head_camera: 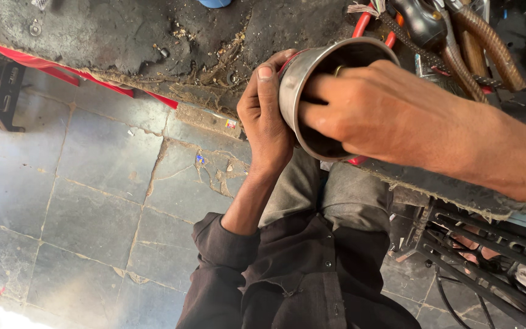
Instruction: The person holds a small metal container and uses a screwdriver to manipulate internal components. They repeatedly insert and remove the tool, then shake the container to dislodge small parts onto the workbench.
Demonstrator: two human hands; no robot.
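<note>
1. Hands first: my left hand (267,116) is wrapped around the outside of a metal cup (324,91), thumb up along its rim, gripping it at center frame.
2. My right hand (372,113) comes in from the right with fingers curled down inside the cup's mouth, so it's closed on the rim.
3. Cup sits tilted, just over the grimy table (123,42) edge.
4. Hoses and tools (458,36) are piled upper right; cracked stone floor (92,195) fills the lower left.
</note>
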